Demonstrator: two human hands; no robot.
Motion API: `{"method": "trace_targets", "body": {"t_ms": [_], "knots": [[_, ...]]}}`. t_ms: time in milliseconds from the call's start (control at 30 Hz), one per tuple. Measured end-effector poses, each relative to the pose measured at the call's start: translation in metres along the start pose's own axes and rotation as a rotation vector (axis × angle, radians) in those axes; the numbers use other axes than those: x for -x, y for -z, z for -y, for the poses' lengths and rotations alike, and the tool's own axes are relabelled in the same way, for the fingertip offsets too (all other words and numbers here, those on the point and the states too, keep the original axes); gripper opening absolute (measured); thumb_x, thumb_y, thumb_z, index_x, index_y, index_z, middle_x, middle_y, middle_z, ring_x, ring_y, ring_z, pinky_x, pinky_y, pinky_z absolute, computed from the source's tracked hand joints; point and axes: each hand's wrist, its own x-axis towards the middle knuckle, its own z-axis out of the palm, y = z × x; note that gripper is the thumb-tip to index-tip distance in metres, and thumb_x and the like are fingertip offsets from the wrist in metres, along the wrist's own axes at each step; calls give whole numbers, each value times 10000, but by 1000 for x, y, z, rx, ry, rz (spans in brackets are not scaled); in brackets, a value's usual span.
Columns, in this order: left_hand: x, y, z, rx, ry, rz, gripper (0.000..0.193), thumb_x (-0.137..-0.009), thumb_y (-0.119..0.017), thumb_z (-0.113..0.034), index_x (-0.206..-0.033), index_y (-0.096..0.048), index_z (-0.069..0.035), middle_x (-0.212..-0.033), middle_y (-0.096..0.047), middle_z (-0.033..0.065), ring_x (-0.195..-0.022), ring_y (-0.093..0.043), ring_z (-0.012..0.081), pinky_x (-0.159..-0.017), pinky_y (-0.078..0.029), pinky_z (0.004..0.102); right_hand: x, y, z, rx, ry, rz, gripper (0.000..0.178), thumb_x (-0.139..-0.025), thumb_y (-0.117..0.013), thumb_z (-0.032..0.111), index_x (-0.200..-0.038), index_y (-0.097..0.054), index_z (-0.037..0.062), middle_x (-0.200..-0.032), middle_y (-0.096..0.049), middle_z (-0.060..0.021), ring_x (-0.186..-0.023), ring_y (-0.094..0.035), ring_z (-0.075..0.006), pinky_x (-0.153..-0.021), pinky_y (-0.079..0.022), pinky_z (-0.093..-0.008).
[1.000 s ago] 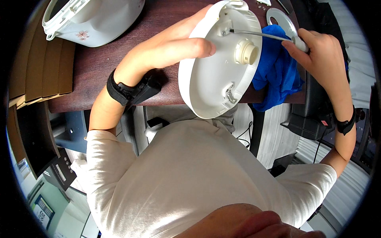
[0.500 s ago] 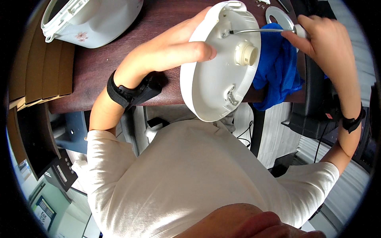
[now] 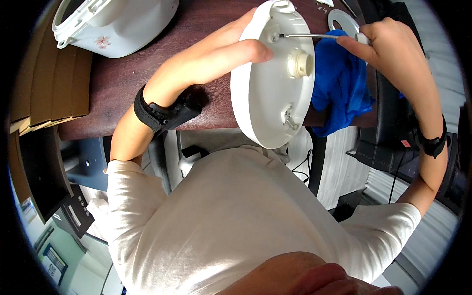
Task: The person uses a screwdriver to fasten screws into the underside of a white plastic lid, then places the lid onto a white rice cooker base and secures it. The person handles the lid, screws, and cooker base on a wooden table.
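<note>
My left hand [image 3: 231, 54] grips a white oval plastic cover [image 3: 255, 108] by its upper left rim, with the thumb over the edge and the other fingers hidden behind it. The cover is tilted up, its hollow side turned to the right. Inside are a short cream round socket [image 3: 301, 64] and a small metal-and-plastic fitting [image 3: 290, 117]. My right hand [image 3: 388, 44] is closed round the light handle of a screwdriver [image 3: 314, 35]. Its thin metal shaft points left, and the tip is at a small post [image 3: 273, 33] near the cover's upper end.
A white rice cooker body [image 3: 123, 29] with a flower print stands at the far left of the dark red-brown table [image 3: 113, 98]. Cardboard boxes [image 3: 59, 83] line the left side. Behind the cover lie a blue cloth [image 3: 341, 83] and a white ring [image 3: 351, 24].
The cover has turned a little and shows more of its outer left side. My right hand and the screwdriver have shifted slightly left and up, with the tip still at the upper post.
</note>
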Motion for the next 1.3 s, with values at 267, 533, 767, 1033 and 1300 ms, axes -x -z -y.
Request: {"method": "trace_targets", "body": {"t_ms": [267,533,767,1033,1300], "knots": [[0,-1,-5,-5,34,-14,737,-799,-438,-261,-1471,-244,-29,-1430,-380,173,-1308,-366,267,-1063,-315,351,0,-4,3,-43,-27,-56,453,-870,-661,391,-590,-654,36,-427,-444,-75,-352,-452,-163,-419,-379,-241],[1,-1,-4,-8,-1,-17,724,-814,-428,-268,-1467,-243,-15,-1428,-384,169,-1313,-359,264,-1072,-299,349,1,-7,4,-173,-44,-18,473,-886,-646,392,-567,-641,43,-424,-433,-44,-356,-404,-112,-410,-345,-225],[-2,-5,-21,59,-84,39,725,-799,-477,-282,-1433,-272,3,-1380,-410,173,-1288,-372,257,-1061,-303,349,3,-17,-7,-502,-289,319,642,-869,-623,482,-470,-507,-8,-406,-324,-35,-368,-313,-107,-388,-293,-273],[2,-9,-23,127,-145,46,688,-794,-528,-200,-1408,-303,13,-1298,-478,156,-1219,-434,227,-1028,-343,319,23,-14,-12,-625,-282,284,587,-882,-640,416,-494,-501,-1,-421,-336,-7,-397,-303,-66,-385,-272,-267],[-8,3,-17,287,-53,87,673,-801,-524,-202,-1418,-345,-1,-1326,-494,110,-1216,-456,182,-1034,-347,306,68,-69,-30,-1326,-426,67,619,-970,-460,484,-479,-424,109,-411,-392,42,-340,-374,-43,-345,-268,-197]]}}
